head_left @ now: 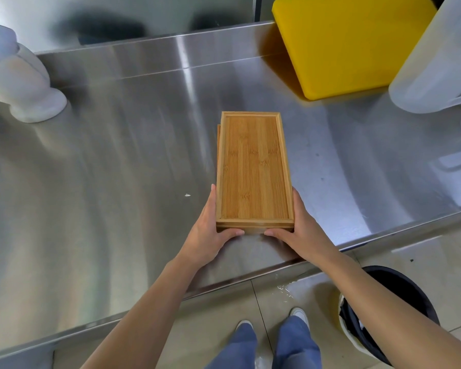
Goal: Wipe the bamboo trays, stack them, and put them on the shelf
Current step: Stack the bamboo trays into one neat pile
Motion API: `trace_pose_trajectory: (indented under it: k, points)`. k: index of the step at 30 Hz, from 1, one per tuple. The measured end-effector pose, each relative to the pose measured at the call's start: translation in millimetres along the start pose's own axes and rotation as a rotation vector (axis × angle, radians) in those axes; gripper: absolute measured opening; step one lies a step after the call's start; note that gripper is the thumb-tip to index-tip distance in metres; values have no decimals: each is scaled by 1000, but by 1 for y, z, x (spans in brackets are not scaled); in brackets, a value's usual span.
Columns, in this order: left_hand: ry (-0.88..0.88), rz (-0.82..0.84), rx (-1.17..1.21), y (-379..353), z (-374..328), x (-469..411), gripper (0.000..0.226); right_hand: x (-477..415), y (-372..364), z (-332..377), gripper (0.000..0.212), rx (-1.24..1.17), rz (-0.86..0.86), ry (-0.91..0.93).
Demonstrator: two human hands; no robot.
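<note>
A stack of rectangular bamboo trays (pixel 253 169) lies lengthwise on the steel counter (pixel 117 169), the top tray facing up and empty. A lower tray's edge peeks out at the far left side. My left hand (pixel 210 230) grips the stack's near left corner, thumb along the near end. My right hand (pixel 301 230) grips the near right corner the same way. No cloth is in view.
A yellow cutting board (pixel 343 46) leans at the back right beside a translucent plastic container (pixel 439 62). A white ceramic object (pixel 19 81) stands at the back left. Below the counter edge, a bin with a black liner (pixel 383 312) sits on the tiled floor by my feet.
</note>
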State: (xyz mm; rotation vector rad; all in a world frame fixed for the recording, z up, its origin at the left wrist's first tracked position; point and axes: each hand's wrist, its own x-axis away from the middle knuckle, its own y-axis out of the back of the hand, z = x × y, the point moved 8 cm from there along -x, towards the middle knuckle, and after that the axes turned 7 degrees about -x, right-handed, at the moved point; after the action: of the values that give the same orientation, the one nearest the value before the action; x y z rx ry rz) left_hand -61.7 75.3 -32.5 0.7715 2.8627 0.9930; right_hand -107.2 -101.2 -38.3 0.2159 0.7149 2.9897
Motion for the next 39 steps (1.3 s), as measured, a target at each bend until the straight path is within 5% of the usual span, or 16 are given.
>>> trace_pose_trajectory:
  k: [39]
  points:
    - [58, -68, -93, -1, 5, 3, 104, 1, 2, -3, 100, 95, 45, -80]
